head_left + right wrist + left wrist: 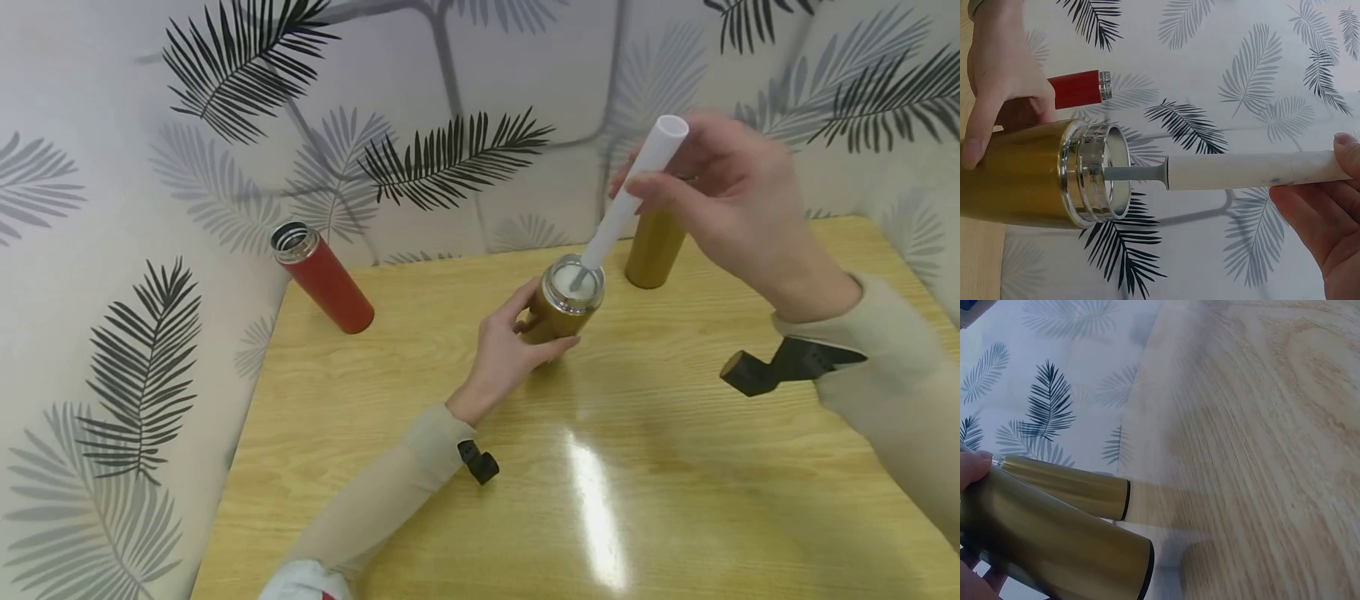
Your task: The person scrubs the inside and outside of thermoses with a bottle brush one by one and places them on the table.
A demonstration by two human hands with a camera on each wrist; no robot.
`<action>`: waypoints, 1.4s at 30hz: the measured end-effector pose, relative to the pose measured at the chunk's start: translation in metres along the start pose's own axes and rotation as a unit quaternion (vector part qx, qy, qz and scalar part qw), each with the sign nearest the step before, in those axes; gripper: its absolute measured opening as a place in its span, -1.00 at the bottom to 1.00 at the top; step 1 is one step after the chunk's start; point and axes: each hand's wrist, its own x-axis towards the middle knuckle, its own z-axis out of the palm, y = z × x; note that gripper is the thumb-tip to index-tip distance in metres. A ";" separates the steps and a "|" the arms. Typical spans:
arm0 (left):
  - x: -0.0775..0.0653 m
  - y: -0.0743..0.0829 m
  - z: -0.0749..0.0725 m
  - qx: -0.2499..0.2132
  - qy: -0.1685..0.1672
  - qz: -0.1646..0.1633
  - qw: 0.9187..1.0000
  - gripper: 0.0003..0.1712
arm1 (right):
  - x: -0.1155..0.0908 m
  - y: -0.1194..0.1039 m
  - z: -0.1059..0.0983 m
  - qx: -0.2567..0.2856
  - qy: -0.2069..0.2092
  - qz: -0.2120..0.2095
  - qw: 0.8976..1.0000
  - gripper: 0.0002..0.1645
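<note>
My left hand [501,350] grips a gold thermos flask [558,325] round its body, and the flask tilts with its lidless steel mouth up. Between thumb and fingers, my right hand [742,200] pinches the white handle of a bottle brush [637,187]. The grey shaft of the bottle brush [1138,173] runs into the mouth of the gold flask [1029,175]. Its working end is inside; only something whitish shows within the rim. In the left wrist view, the held flask's dark-edged base [1146,569] is apart from the tabletop.
A red thermos flask [330,283] stands lidless at the table's back left. A second gold flask [654,250] stands behind my right hand, partly hidden by it. The wooden table [360,417] meets a leaf-patterned backdrop [420,217] at its back and left edges.
</note>
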 end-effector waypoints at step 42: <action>0.019 0.006 -0.038 0.036 -0.031 0.034 0.998 -0.10 | 0.007 -0.012 -0.031 0.148 0.132 -0.014 0.980 -0.62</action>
